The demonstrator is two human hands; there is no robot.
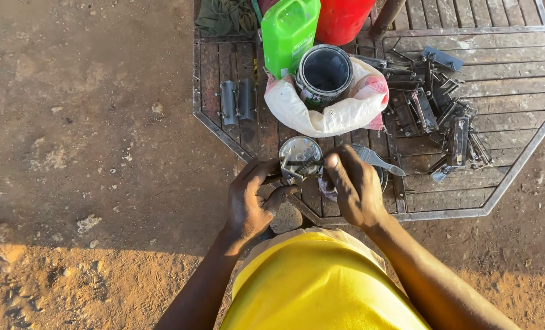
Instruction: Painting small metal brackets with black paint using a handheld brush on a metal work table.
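My left hand [249,198] grips a small metal bracket [294,173] at the near edge of an octagonal slatted metal table [504,183]. My right hand [355,186] is closed on a paintbrush, whose grey bristle end [379,160] sticks out to the right. Between and under the hands lies a round tin lid [300,150]. A small tin sits mostly hidden beneath my right hand. An open dark paint can [324,72] stands just beyond, on a white sack [340,116].
A green jerrycan [288,30] and a red container [343,18] stand at the table's far side. A pile of dark metal brackets [434,110] fills the right half; a hinge-like piece [237,101] lies at left. Bare dirt ground [89,153] surrounds the table.
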